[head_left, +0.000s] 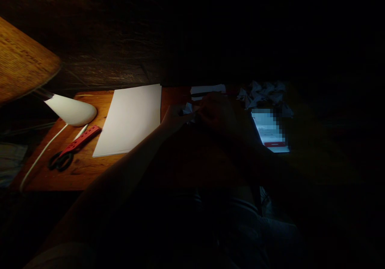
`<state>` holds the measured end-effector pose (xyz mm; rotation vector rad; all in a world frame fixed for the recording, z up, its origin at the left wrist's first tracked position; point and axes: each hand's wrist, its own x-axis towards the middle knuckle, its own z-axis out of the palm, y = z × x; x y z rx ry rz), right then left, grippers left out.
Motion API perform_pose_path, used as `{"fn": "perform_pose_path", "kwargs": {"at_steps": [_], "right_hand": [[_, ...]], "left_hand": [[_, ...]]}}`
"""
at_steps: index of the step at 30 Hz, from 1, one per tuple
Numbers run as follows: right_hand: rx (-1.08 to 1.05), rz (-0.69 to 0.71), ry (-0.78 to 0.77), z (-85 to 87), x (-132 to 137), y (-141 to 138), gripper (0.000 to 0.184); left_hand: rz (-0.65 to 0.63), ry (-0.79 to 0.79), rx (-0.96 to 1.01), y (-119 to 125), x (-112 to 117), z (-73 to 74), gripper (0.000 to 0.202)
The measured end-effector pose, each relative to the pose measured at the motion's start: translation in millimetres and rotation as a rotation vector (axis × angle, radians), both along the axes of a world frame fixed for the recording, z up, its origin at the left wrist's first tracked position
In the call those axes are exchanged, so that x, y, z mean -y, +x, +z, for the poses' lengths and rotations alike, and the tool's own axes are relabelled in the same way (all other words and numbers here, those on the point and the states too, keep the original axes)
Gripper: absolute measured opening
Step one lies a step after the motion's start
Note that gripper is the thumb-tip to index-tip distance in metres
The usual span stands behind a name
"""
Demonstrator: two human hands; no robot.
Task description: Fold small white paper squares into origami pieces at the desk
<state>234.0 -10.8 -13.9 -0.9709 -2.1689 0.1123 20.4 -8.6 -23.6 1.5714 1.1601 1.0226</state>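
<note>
Over the middle of the table, my left hand (175, 115) is closed on a small piece of folded white paper (188, 109). My right hand (214, 110) meets it from the other side, fingers pinched at the paper's right edge. Deep shadow hides most of the right fingers and the exact shape of the folds. Just behind the hands lie white paper strips (207, 88). To the left of my left hand rests a stack of white sheets (129, 120), brightly lit.
A lamp with a white base (73, 110) and wooden-looking shade (24, 60) stands at left, its cord hanging over the edge. Black-handled scissors (64, 160) lie by a red perforated piece (81, 139). At right are several crumpled-looking folded papers (263, 94) and a lit phone (269, 134).
</note>
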Motion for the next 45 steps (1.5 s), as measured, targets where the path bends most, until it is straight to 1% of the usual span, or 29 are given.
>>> {"fn": "perform_pose_path", "kwargs": {"at_steps": [4, 8, 11, 13, 15, 18, 21, 23, 26, 31, 34, 38, 42, 45], "right_hand": [[0.041, 0.021, -0.005, 1.9, 3.5, -2.6, 0.009], [0.074, -0.021, 0.023, 9.6, 7.8, -3.5, 0.011], [0.101, -0.009, 0.023, 14.9, 7.9, -2.2, 0.013], [0.124, 0.035, 0.027, 16.3, 6.4, -0.6, 0.016], [0.150, 0.113, 0.028, 16.3, 4.9, 0.8, 0.019], [0.169, 0.217, 0.014, 15.8, 4.7, 1.4, 0.025], [0.167, 0.236, 0.006, 16.1, 6.9, 0.5, 0.027], [0.168, 0.223, 0.020, 16.6, 8.4, -0.3, 0.026], [0.186, 0.174, 0.039, 17.3, 10.3, -1.6, 0.024], [0.165, 0.054, -0.007, 21.2, 13.6, -4.0, 0.026], [0.151, 0.019, 0.017, 23.4, 15.2, -4.6, 0.025], [0.153, -0.031, 0.076, 22.1, 15.1, -4.9, 0.022], [0.147, -0.071, 0.101, 22.1, 15.2, -2.6, 0.023], [0.097, -0.097, 0.077, 23.6, 17.2, 0.3, 0.024]], "left_hand": [[0.007, -0.041, 0.077, 1.8, 1.0, 1.5, 0.023], [0.014, -0.064, 0.104, 3.5, 2.3, 3.9, 0.018], [0.011, -0.098, 0.119, 3.3, 2.5, 5.0, 0.015], [0.004, -0.105, 0.121, 2.7, 2.0, 5.3, 0.011], [-0.008, -0.106, 0.123, 2.0, 1.3, 5.2, 0.010], [0.014, -0.120, 0.141, 1.1, 0.9, 4.7, 0.009], [0.037, -0.140, 0.169, 0.4, 1.2, 3.7, 0.007], [0.025, -0.149, 0.181, 0.2, 1.4, 2.5, 0.007], [0.030, -0.119, 0.174, 0.4, 0.5, -0.6, 0.007], [0.065, -0.069, 0.118, -0.5, -2.0, -5.1, 0.014], [0.040, -0.082, 0.130, -1.2, -2.1, -4.3, 0.015], [0.035, -0.089, 0.150, -0.4, -1.6, -0.7, 0.017], [0.001, -0.049, 0.122, -0.4, -0.9, 2.3, 0.021], [0.039, 0.006, 0.106, -0.9, -1.1, 1.4, 0.027]]}}
